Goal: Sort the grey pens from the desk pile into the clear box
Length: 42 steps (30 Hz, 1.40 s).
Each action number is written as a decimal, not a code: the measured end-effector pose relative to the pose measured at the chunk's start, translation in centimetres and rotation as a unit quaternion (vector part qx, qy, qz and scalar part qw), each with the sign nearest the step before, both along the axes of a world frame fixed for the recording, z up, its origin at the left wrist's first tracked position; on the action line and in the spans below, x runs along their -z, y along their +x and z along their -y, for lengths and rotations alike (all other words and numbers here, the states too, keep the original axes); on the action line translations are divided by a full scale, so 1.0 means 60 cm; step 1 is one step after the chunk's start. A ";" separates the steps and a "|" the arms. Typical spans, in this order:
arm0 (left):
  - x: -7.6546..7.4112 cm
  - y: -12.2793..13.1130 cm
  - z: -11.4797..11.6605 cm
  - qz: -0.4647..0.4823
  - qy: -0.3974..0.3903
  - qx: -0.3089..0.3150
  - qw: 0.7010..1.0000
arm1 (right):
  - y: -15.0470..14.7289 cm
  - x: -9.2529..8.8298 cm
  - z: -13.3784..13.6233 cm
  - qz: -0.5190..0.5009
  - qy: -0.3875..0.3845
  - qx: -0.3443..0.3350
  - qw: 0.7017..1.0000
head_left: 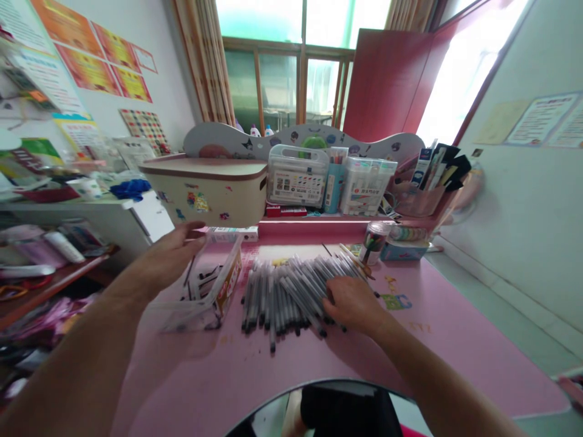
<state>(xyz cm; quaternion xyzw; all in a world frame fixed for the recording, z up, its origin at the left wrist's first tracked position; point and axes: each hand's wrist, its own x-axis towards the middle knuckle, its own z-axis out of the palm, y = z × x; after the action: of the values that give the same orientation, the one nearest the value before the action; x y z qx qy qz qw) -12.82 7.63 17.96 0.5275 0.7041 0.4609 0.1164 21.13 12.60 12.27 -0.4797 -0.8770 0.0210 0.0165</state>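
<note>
A spread of several grey marker pens (291,291) lies across the middle of the pink desk (255,370). My right hand (353,303) rests on the right end of the pile, fingers curled over a few pens. My left hand (170,255) is at the far left corner of a clear plastic box (207,288), fingers bent against its rim. The box stands open just left of the pens and holds a few dark pens.
A cream storage bin (209,188) and clear marker cases (298,176) stand on the raised shelf behind. A small round jar (374,241) and tape rolls (407,233) sit at the back right. A cluttered shelf (54,267) lies to the left.
</note>
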 end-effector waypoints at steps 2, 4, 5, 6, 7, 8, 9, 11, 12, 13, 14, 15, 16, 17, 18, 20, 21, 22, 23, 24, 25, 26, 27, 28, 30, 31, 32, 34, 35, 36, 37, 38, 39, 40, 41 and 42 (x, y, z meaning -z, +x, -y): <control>0.002 0.004 -0.002 -0.062 -0.051 0.009 0.997 | 0.000 0.001 0.002 0.013 -0.004 0.002 1.000; -0.003 0.024 0.002 -0.110 -0.063 0.017 0.992 | -0.001 0.004 0.002 0.019 -0.010 0.003 1.000; -0.006 0.039 0.005 -0.129 -0.053 0.019 0.990 | -0.001 0.005 0.002 0.019 -0.013 0.004 1.000; -0.010 0.057 0.009 -0.142 -0.041 0.024 0.989 | -0.001 0.006 0.002 0.017 -0.015 0.006 1.000; -0.013 0.077 0.014 -0.150 -0.031 0.031 0.988 | -0.002 0.007 0.003 0.012 -0.017 0.008 1.000; -0.015 0.098 0.018 -0.156 -0.018 0.046 0.987 | -0.002 0.008 0.003 0.006 -0.020 0.013 1.000; -0.015 0.122 0.022 -0.163 -0.009 0.072 0.984 | -0.003 0.009 0.002 -0.001 -0.024 0.019 1.000; -0.010 0.169 0.028 -0.191 -0.002 0.134 0.972 | -0.003 0.008 0.000 -0.021 -0.024 0.037 0.999; -0.005 0.193 0.028 -0.215 -0.007 0.159 0.964 | -0.003 0.007 -0.002 -0.036 -0.020 0.046 0.998; 0.002 0.214 0.028 -0.241 -0.014 0.188 0.952 | -0.002 0.006 -0.004 -0.056 -0.016 0.051 0.997; 0.010 0.234 0.026 -0.269 -0.014 0.217 0.938 | -0.001 0.005 -0.007 -0.083 -0.013 0.051 0.995; 0.019 0.251 0.022 -0.300 -0.008 0.239 0.924 | 0.000 0.004 -0.010 -0.118 -0.015 0.043 0.992; 0.027 0.265 0.018 -0.332 0.000 0.254 0.909 | 0.002 0.004 -0.013 -0.161 -0.026 0.029 0.986; 0.034 0.275 0.013 -0.361 0.008 0.261 0.895 | 0.004 0.003 -0.015 -0.209 -0.049 0.007 0.977; 0.039 0.283 0.008 -0.385 0.012 0.264 0.884 | 0.006 0.003 -0.018 -0.261 -0.084 -0.021 0.962; 0.046 0.290 -0.001 -0.409 0.008 0.267 0.872 | 0.010 0.005 -0.022 -0.366 -0.184 -0.074 0.909; 0.047 0.290 -0.005 -0.402 0.004 0.270 0.875 | 0.012 0.007 -0.024 -0.418 -0.233 -0.091 0.873; 0.047 0.289 -0.008 -0.377 0.006 0.273 0.885 | 0.014 0.009 -0.026 -0.465 -0.271 -0.101 0.837; 0.048 0.288 -0.011 -0.331 0.014 0.278 0.902 | 0.015 0.011 -0.027 -0.508 -0.287 -0.102 0.806; 0.049 0.287 -0.013 -0.264 0.025 0.284 0.922 | 0.016 0.014 -0.029 -0.546 -0.280 -0.098 0.784; 0.051 0.287 -0.015 -0.175 0.033 0.290 0.940 | 0.016 0.016 -0.030 -0.574 -0.257 -0.092 0.772; 0.054 0.288 -0.016 -0.070 0.031 0.296 0.952 | 0.015 0.019 -0.030 -0.592 -0.230 -0.091 0.767; 0.058 0.289 -0.017 0.040 0.019 0.301 0.952 | 0.013 0.022 -0.030 -0.599 -0.208 -0.097 0.767; 0.063 0.291 -0.018 0.144 0.002 0.301 0.943 | 0.011 0.024 -0.028 -0.597 -0.198 -0.108 0.770; 0.073 0.296 -0.018 0.299 -0.021 0.290 0.909 | 0.005 0.028 -0.022 -0.579 -0.213 -0.145 0.773; 0.078 0.298 -0.017 0.343 -0.019 0.282 0.896 | 0.002 0.029 -0.019 -0.564 -0.222 -0.161 0.779; 0.083 0.300 -0.017 0.367 -0.008 0.275 0.889 | 0.000 0.029 -0.016 -0.544 -0.224 -0.171 0.790; 0.093 0.300 -0.016 0.377 0.022 0.255 0.890 | -0.004 0.027 -0.010 -0.498 -0.202 -0.167 0.827; 0.098 0.299 -0.015 0.372 0.031 0.240 0.896 | -0.004 0.025 -0.008 -0.471 -0.185 -0.157 0.848; 0.103 0.297 -0.015 0.363 0.034 0.226 0.903 | -0.005 0.023 -0.007 -0.444 -0.171 -0.146 0.867; 0.109 0.295 -0.015 0.355 0.031 0.215 0.909 | -0.005 0.021 -0.007 -0.420 -0.164 -0.137 0.882; 0.114 0.292 -0.016 0.347 0.023 0.212 0.913 | -0.005 0.019 -0.007 -0.400 -0.162 -0.131 0.893; 0.120 0.290 -0.016 0.341 0.013 0.215 0.915 | -0.006 0.018 -0.006 -0.384 -0.162 -0.128 0.900; 0.126 0.289 -0.017 0.335 0.006 0.222 0.915 | -0.006 0.018 -0.006 -0.372 -0.163 -0.128 0.905; 0.131 0.288 -0.018 0.329 0.002 0.229 0.916 | -0.007 0.018 -0.006 -0.365 -0.164 -0.131 0.907; 0.135 0.288 -0.018 0.323 0.003 0.233 0.917 | -0.009 0.020 -0.005 -0.363 -0.165 -0.133 0.907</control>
<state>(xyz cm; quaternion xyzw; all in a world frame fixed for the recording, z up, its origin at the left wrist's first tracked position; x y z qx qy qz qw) 4.46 8.71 9.84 0.4992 0.4839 0.5681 0.4405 20.59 12.92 11.09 -0.3135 -0.8501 0.3399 0.2519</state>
